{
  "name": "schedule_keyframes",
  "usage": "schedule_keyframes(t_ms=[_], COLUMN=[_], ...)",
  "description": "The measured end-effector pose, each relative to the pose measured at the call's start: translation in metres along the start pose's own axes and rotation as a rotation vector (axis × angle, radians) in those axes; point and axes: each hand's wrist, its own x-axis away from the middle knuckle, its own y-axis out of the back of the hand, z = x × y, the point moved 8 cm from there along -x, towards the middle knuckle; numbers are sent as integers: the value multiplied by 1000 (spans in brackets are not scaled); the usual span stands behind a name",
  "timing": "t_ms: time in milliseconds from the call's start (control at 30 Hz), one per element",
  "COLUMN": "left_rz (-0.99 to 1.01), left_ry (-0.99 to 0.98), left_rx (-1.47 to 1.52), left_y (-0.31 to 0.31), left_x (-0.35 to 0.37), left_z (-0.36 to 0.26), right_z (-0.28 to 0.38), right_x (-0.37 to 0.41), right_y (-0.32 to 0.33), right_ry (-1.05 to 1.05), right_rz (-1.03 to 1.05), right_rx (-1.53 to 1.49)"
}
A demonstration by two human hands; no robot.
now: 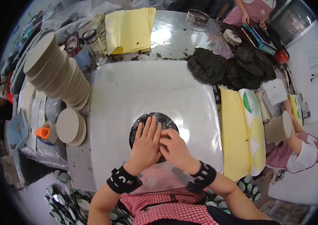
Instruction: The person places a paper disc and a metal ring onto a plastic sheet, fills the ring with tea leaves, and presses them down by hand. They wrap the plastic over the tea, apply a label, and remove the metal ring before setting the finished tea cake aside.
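From my feed the dark round cake point(136, 127) sits mid white sheet point(129, 86), directly under both palms. Left hand point(146, 147) lies flat on it, fingers straight, together, pointing away; right hand point(176, 148) touches it alongside, fingers curled, can't tell if they're pinching anything

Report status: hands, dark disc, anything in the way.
Left hand flat on the dark disc, fingers straight. Right hand beside it, fingertips on the disc, grip unclear. Disc lies on a white sheet. Nothing in the way.
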Motion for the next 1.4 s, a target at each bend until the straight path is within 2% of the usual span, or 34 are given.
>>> schedule_keyframes(t_ms=[33, 100, 167, 233, 300, 433, 633, 733, 833, 1033, 1067, 1267, 1333, 1367, 1400], left_rz=[33, 12, 13, -1, -105, -12, -18, -47, -27, -97, -111, -106, -62, -38, -36], left_ry=[25, 16, 17, 12, 26, 43, 71, 64, 63, -6, -6, 84, 94, 101, 99], left_rx=[37, 127, 98, 43, -44, 90, 41, 18, 22, 31, 41, 0, 40, 61, 48], left_y=[0, -1, -5, -6, 25, 0, -8, -7, -7, -1, 1, 5, 7, 8, 10], left_x=[2, 0, 2, 1, -10, -17, -14, -18, -14, -18, -18, -15, -14, -13, -14], left_z=[0, 1, 1, -1, -10, 9, 10, 11, 12, 16, 16, -1, 3, 5, 5], right_z=[2, 8, -5, -38, -38, -39, -58, -39, -32, -48, -35, -62, -89, -115, -139], right_x=[2, 7, -3, -8, -8, -25, -31, -23, -18, -38, -39, -52, -49, -37, -23], right_y=[11, 48, 51, 22, 20, 29, 10, 19, 23, 26, 34, 10, 39, 76, 128], right_ry=[-41, 41, 17, -86, -46, -61, -59, -31, 35, -116, -212, -131, 2, -91, -262], right_rz=[37, -285, -427, -289, -335, -336, -409, -419, -513, -436, -310, -391, -166, -296, -457], right_rx=[-155, 67, 128, -3, -44, -94, -12, 35, 52, 7, -36, 131, -581, -635, -271])
